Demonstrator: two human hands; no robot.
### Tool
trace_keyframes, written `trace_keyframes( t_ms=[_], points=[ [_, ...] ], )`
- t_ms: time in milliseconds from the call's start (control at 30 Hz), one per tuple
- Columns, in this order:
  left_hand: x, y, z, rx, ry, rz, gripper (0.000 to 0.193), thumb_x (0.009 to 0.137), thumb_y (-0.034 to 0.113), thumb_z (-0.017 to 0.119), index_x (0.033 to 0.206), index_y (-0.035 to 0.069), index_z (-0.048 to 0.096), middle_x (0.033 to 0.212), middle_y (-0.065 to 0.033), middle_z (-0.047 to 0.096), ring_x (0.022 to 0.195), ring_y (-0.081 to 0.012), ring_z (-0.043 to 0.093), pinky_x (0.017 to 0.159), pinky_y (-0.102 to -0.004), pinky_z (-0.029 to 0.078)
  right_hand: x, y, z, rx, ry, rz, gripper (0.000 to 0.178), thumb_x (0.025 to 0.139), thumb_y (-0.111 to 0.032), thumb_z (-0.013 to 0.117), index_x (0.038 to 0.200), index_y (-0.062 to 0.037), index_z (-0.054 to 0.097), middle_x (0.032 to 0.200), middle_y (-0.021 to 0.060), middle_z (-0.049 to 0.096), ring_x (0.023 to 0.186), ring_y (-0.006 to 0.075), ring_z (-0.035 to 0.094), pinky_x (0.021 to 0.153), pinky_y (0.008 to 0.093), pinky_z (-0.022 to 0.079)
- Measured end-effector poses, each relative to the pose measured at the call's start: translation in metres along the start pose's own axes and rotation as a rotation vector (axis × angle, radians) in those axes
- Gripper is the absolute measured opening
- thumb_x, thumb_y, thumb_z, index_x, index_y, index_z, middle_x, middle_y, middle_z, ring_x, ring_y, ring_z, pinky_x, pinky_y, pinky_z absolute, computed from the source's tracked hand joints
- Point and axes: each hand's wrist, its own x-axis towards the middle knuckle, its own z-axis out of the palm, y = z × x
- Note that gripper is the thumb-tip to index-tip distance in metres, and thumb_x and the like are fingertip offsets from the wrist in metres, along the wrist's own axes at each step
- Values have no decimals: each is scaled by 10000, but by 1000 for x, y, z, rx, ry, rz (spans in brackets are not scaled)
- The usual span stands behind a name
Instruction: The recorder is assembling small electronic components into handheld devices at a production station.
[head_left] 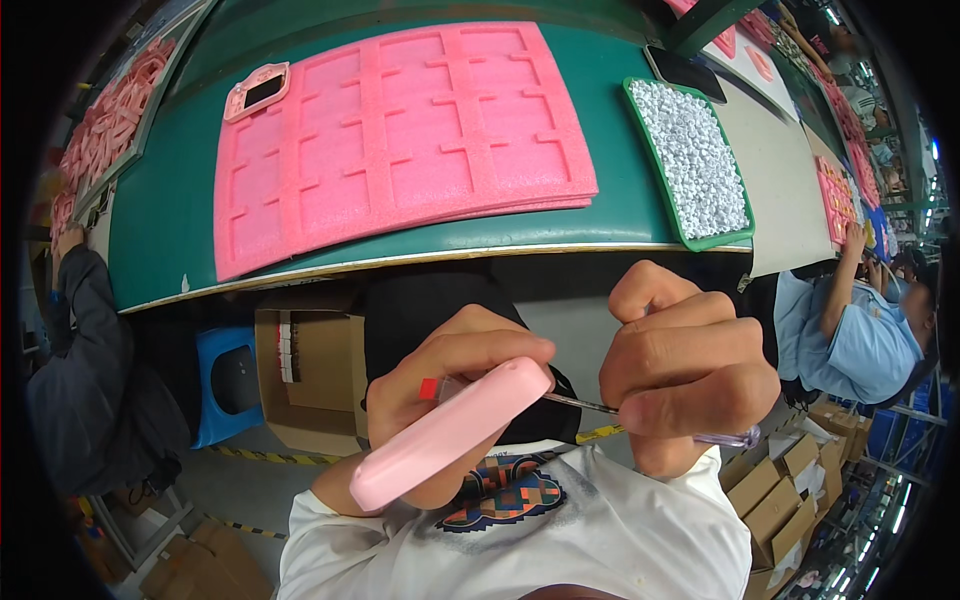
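My left hand (465, 345) is closed around a pink rounded plastic casing (450, 435), held tilted in front of my chest. A small red piece (430, 388) shows by its fingers; what it belongs to is unclear. My right hand (690, 365) grips a thin screwdriver (740, 438) with a clear purplish handle, most of which the fingers hide. Its metal shaft points left to the edge of the casing, and the tip is hidden. On the bench, a pink device with a dark screen (264, 90) lies on the far left corner of a pink foam tray (420, 178).
A green tray (748, 236) of small white pieces and a black phone (685, 75) lie at the right of the green bench (610, 215). Below the bench stand an open cardboard box (310, 430) and a blue stool (205, 360). People work at both sides.
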Motion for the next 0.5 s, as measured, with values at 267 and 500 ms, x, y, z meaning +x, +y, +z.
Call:
trace_keyframes(
  t_ms=[267, 500],
  points=[
    [-6, 0, -9, -122, 23, -164, 335, 927, -76, 614, 1258, -41, 653, 1107, -148, 632, 940, -212, 607, 810, -285, 470, 1, 3, -6, -127, -274, -150, 163, 640, 78, 653, 644, -57, 561, 613, 28, 469, 505, 181, 296, 555, 318, 351],
    [5, 4, -20, 327, -11, -94, 345, 858, -111, 647, 1190, -29, 693, 1096, -149, 647, 910, -210, 607, 789, -296, 477, -1, 1, -16, -63, -60, -57, 115, 669, 33, 618, 652, -76, 586, 629, 48, 579, 498, 171, 417, 613, 357, 376]
  ],
)
